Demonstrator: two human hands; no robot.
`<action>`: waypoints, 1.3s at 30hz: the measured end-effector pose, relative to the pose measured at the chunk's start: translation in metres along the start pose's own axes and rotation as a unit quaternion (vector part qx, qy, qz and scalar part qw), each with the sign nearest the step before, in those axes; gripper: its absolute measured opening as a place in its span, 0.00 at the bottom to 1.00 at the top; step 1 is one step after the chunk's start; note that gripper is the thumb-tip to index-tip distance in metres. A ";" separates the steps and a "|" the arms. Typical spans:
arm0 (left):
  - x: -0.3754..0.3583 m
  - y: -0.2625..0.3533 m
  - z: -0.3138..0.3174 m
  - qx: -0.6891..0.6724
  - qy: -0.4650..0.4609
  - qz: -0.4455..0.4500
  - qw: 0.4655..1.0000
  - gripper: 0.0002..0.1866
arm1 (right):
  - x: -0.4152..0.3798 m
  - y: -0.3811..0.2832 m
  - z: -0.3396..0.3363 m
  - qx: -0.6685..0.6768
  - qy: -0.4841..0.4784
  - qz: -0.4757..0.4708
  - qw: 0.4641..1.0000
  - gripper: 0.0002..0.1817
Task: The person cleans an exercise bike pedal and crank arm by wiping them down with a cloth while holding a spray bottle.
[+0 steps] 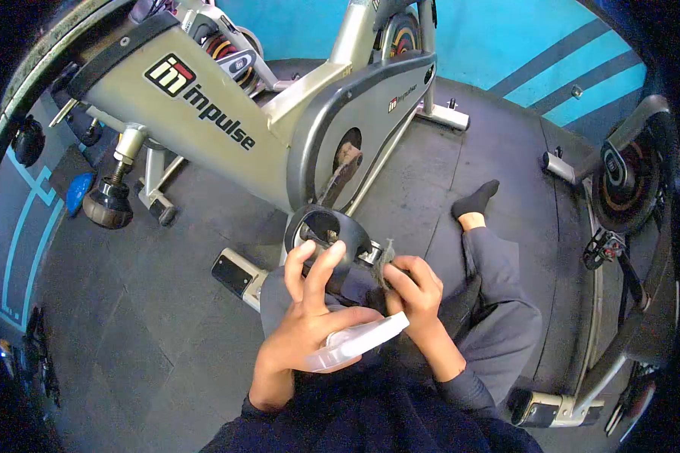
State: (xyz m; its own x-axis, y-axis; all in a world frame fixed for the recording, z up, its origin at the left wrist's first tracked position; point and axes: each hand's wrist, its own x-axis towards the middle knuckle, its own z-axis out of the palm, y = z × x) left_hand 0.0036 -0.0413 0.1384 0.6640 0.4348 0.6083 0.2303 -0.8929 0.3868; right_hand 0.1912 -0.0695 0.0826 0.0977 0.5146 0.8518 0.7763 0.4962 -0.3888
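My left hand (302, 325) holds a shallow, translucent white plastic tub (359, 341), tilted, between thumb and palm. Two of its fingers stretch up towards the black pedal (326, 225) of the exercise bike. To the right, my right hand (415, 291) is closed in a pinch on a frayed grey scrap (385, 260), beside the pedal's metal spindle (370, 253). I cannot make out whether the scrap touches the spindle. The crank arm (340, 181) runs up from the pedal into the grey chain cover (385, 113). Part of the pedal is hidden behind my fingers.
The grey bike frame (204, 106) spans the upper left, with a foot bar (238, 275) low beside my knee. Another bike (627, 181) stands at the right. My outstretched leg (495, 264) lies on the dark tiled floor (159, 325). A blue wall (506, 45) closes the back.
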 end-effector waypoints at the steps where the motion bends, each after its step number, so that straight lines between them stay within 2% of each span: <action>1: 0.000 -0.001 0.001 -0.002 0.002 0.001 1.000 0.19 | 0.000 0.001 -0.001 -0.003 -0.001 -0.001 1.000 0.16; 7: 0.001 -0.001 0.004 0.010 0.018 -0.004 1.000 0.20 | 0.014 -0.006 -0.001 0.007 0.011 -0.016 1.000 0.16; 12: -0.005 0.000 0.001 -0.013 -0.004 -0.027 1.000 0.19 | 0.005 -0.004 0.002 0.024 0.009 0.001 1.000 0.17; 18: -0.001 0.001 0.002 0.063 0.013 0.016 0.998 0.19 | -0.001 -0.001 0.003 0.026 0.020 0.021 0.999 0.17; 22: -0.001 0.003 -0.001 0.057 0.011 0.010 0.998 0.20 | 0.008 -0.007 0.003 0.031 0.014 0.022 0.999 0.17; 28: -0.002 0.002 0.000 0.057 0.008 0.015 0.998 0.22 | -0.016 0.001 -0.001 0.030 0.005 0.057 0.998 0.14; 31: -0.002 0.002 0.001 0.060 0.011 0.014 0.998 0.22 | -0.021 0.009 -0.008 0.057 0.017 0.125 0.990 0.14; 33: -0.002 0.003 0.000 0.057 0.006 0.011 0.998 0.22 | -0.013 0.009 -0.011 0.063 0.059 0.129 0.988 0.14; 39: -0.003 0.003 -0.002 0.058 0.001 0.011 0.998 0.22 | 0.017 0.004 0.000 0.075 0.011 0.089 0.993 0.17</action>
State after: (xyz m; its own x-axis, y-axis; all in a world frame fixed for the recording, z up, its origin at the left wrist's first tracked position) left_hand 0.0009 -0.0450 0.1394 0.6679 0.4148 0.6180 0.2970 -0.9099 0.2897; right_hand 0.1956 -0.0584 0.0958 0.2405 0.5892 0.7713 0.6432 0.4984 -0.5813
